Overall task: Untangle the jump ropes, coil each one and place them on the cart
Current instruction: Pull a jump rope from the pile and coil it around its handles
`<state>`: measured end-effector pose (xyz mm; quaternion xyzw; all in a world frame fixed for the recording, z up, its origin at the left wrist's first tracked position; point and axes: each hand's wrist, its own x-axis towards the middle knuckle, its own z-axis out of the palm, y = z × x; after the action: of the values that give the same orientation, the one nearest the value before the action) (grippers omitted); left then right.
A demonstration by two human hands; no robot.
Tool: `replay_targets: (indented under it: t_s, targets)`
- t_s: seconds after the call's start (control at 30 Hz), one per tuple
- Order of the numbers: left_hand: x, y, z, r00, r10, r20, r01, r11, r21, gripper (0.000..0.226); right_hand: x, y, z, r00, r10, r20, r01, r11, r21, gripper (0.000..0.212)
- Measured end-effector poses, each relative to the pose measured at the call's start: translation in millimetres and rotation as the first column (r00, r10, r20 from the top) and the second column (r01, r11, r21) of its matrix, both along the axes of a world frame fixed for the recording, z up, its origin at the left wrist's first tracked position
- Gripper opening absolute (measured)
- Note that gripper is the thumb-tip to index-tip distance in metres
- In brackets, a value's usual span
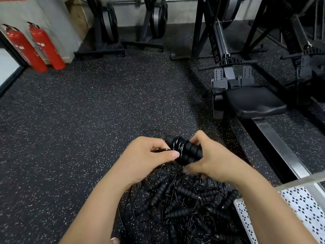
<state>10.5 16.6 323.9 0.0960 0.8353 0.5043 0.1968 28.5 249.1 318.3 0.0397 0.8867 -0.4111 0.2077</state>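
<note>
Low in the centre of the frame both hands meet on a coiled jump rope [182, 149] held above the floor: two black ribbed foam handles laid side by side, with thin glossy black cable wound in tight turns round their upper-left end. The right hand [212, 161] grips the handles from the right, its fingers curled over the top of them and its thumb underneath. The left hand [146, 159] holds the bundle's left side, its thumb stretched across to press on the wound cable and its fingers curled in round a strand; a thin loop of cable arcs out just above this hand. Below the hands, toward the bottom edge, a tangled pile of black jump ropes [184, 201] lies on the black speckled rubber floor [88, 111], with many ribbed handles crossed at all angles among loose cable. In the lower right corner a white perforated metal cart [304, 208] shows in part, just beside the pile and partly hidden by the right forearm. Right of centre stands a black rowing machine [253, 101] with a padded seat on a steel rail that runs toward the lower right. At the upper left two red fire extinguishers [47, 46] stand by the wall — tilted by the lens.
</note>
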Motion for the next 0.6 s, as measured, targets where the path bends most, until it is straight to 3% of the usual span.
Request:
replay_targets:
  t_s: [0.17,0.27,0.5,0.6]
  targets:
    - [-2,-6,7,0.998,0.061,-0.029,-0.058,0.993,0.102,0.024,8,-5,11,0.920,0.343,0.192,-0.303,0.929,-0.212,0.060]
    - [-2,-12,6,1.000,0.021,-0.015,-0.018,0.985,0.174,0.028,15,-3,23,0.858,0.464,0.221,-0.368,0.855,-0.364,0.062]
    - [-13,-18,-3,0.995,0.022,0.101,-0.053,0.950,0.309,0.023,20,5,36,0.901,0.424,0.093,-0.264,0.705,-0.658,0.056]
    - [-4,-14,-4,0.963,0.163,0.213,-0.229,0.913,0.336,0.022,18,5,40,0.944,0.328,0.020,-0.207,0.642,-0.739,0.051]
